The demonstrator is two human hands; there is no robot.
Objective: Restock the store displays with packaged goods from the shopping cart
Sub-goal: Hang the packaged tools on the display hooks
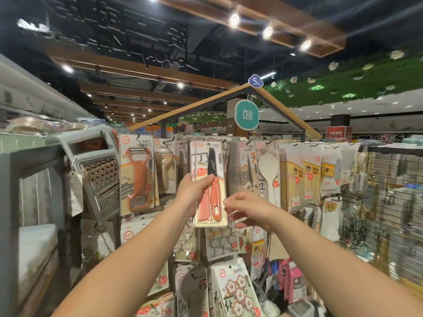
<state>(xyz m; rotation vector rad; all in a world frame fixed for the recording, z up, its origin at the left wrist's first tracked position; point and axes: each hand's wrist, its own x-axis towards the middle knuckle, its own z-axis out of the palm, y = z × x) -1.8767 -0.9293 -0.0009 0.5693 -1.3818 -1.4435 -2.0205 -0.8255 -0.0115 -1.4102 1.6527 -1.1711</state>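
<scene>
- The left hand gripped a carded knife pack by its left edge, holding it upright against the display rack.
- The right hand hovered just beside the pack's lower right edge, fingers loosely spread (blurred), holding nothing.
- Peeler packs and a grater hung along the rack's left end.
- Beyond, a teal round sign hung under the rack's peaked wooden roof, below ceiling spotlights.

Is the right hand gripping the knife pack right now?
No, the left hand grips the knife pack, while the right hand hovers beside its lower edge with loosely curled fingers.
</scene>
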